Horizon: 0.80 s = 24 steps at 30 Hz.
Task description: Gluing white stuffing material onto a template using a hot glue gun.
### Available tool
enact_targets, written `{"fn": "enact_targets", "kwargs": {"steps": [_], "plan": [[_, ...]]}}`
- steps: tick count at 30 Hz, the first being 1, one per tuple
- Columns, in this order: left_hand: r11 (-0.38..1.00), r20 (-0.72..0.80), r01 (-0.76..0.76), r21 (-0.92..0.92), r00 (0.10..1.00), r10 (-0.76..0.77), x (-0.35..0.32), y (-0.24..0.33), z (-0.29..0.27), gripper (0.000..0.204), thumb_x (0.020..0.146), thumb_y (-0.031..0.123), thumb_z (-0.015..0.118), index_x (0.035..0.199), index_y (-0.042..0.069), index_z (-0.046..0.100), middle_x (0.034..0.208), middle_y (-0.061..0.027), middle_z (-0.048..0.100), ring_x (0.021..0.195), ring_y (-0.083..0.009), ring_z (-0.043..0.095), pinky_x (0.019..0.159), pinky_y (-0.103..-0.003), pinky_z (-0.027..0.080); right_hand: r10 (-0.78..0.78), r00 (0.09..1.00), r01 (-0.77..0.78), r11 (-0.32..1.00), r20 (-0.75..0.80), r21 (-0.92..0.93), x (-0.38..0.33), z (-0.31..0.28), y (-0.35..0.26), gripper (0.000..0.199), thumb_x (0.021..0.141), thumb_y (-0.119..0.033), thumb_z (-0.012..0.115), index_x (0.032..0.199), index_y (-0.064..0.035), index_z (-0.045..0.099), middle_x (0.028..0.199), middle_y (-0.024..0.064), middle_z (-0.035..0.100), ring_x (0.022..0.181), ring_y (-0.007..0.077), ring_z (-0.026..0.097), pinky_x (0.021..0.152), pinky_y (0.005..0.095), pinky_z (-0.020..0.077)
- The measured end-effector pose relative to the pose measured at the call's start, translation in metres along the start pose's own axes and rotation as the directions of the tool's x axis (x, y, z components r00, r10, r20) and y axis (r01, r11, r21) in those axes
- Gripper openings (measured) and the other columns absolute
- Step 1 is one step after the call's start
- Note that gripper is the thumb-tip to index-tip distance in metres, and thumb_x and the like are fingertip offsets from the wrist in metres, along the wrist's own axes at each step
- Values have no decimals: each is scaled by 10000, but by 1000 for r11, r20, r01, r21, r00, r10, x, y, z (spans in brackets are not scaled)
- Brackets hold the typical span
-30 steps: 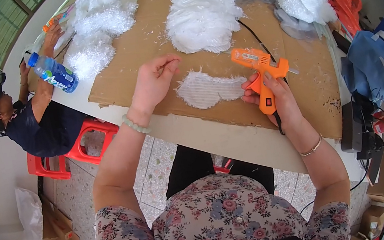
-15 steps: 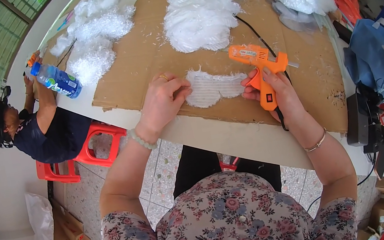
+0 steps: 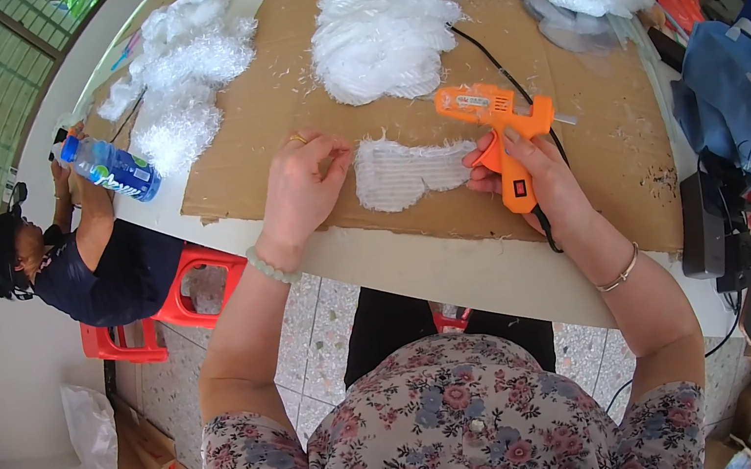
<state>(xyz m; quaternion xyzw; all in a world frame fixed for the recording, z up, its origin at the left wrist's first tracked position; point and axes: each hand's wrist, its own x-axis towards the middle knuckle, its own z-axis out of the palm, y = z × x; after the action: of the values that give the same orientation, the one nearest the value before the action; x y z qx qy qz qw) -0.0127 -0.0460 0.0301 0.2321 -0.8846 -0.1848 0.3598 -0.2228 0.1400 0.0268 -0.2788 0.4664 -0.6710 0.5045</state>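
My right hand [image 3: 539,169] is wrapped round the handle of an orange hot glue gun [image 3: 504,109], whose nozzle points left and a little away from me. A clear glue stick [image 3: 565,117] pokes out of its back end. Below the nozzle, a ribbed white piece of fringed fabric [image 3: 410,172] lies flat on the brown cardboard. The fingertips of my right hand come up to its right edge. My left hand [image 3: 303,187] is just left of the fabric, apart from it, thumb and fingertips pinched together. Anything between them is too small to make out.
A tall stack of white fringed pieces [image 3: 380,25] sits beyond my hands on the cardboard sheet [image 3: 271,83]. Fluffy white heaps [image 3: 182,58] and a blue-capped bottle [image 3: 111,167] are at the left, near another seated person [image 3: 93,267]. The gun's black cord [image 3: 501,64] crosses the cardboard.
My left hand has drawn back left from the fabric's edge, its fingers still pinched. The fabric and the glue gun appear slightly further left, and the view has shifted a little.
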Motion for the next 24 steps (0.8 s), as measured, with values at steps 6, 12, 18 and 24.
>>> {"fn": "enact_targets", "kwargs": {"steps": [6, 12, 18, 24], "plan": [[932, 177, -316, 180, 942, 285, 7, 9, 10, 56, 767, 35, 669, 821, 20, 678, 796, -111, 638, 800, -315, 586, 719, -383, 489, 7, 1000, -7, 1000, 7, 14, 0, 0, 0, 329, 986, -312, 449, 1067, -4, 530, 1007, 161, 616, 878, 200, 619, 838, 363, 534], [999, 19, -41, -3, 999, 41, 10, -5, -3, 90, 784, 32, 649, 861, 7, 687, 824, -127, 648, 798, -317, 586, 718, -383, 488, 3, 999, -4, 1000, 36, 26, 1, -2, -1, 328, 985, -312, 444, 1070, -8, 531, 1008, 162, 618, 881, 201, 619, 836, 364, 533], [997, 133, -58, 52, 990, 51, 10, -3, 8, 114, 774, -1, 617, 850, 25, 697, 816, -125, 647, 826, -313, 597, 803, -395, 468, 0, 998, -2, 1000, 62, 30, 1, -3, 2, 308, 983, -291, 442, 1073, -11, 533, 1009, 163, 621, 880, 199, 618, 832, 363, 533], [923, 242, -334, 191, 927, 285, 14, 1, 9, 146, 752, -44, 614, 856, 30, 685, 829, -116, 638, 835, -310, 578, 771, -389, 479, 7, 999, -8, 1000, 39, 24, -1, -1, 1, 297, 985, -277, 433, 1068, -11, 539, 1011, 159, 622, 875, 196, 620, 831, 359, 534]]}}
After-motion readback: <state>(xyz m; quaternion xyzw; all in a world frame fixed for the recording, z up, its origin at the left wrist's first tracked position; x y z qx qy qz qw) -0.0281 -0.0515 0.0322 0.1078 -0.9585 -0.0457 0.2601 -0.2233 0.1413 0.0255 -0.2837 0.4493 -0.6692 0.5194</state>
